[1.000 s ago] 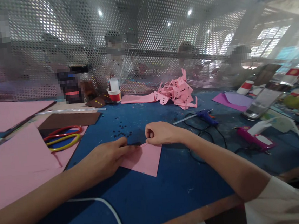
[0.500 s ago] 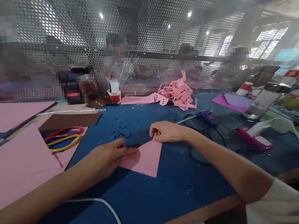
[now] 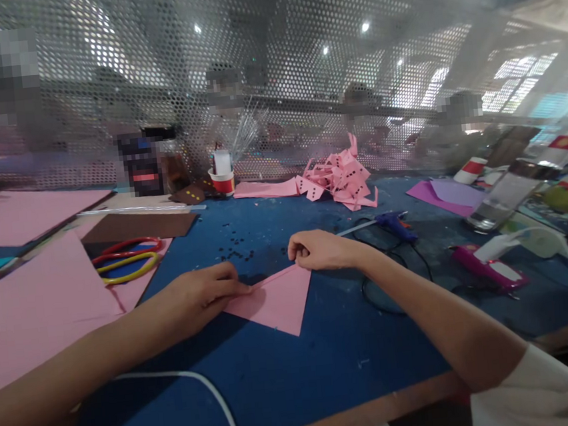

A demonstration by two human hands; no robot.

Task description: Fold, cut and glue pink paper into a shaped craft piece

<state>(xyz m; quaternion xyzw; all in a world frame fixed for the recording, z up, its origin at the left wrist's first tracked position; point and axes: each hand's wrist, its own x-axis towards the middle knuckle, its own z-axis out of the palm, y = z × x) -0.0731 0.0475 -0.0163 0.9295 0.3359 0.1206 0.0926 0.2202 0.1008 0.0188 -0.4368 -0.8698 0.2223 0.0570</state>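
Note:
A pink sheet of paper (image 3: 282, 301) lies on the blue table between my hands, with a narrow fold along its far edge. My left hand (image 3: 208, 292) is closed at the sheet's left end, fingertips pressed on the folded edge. At the far right corner, my right hand (image 3: 318, 250) pinches the fold, its fingers curled and partly hidden. Small black dots (image 3: 237, 251) are scattered on the table just beyond the paper.
Scissors with red and yellow handles (image 3: 131, 264) rest on larger pink sheets (image 3: 37, 310) at left. A pile of dotted pink cutouts (image 3: 338, 177) sits at the back. To the right are a blue glue gun (image 3: 396, 225), a magenta glue gun (image 3: 490, 267) and cables.
My left hand has slid slightly left along the folded edge. My right hand keeps its pinch at the corner. The whole view has shifted a little.

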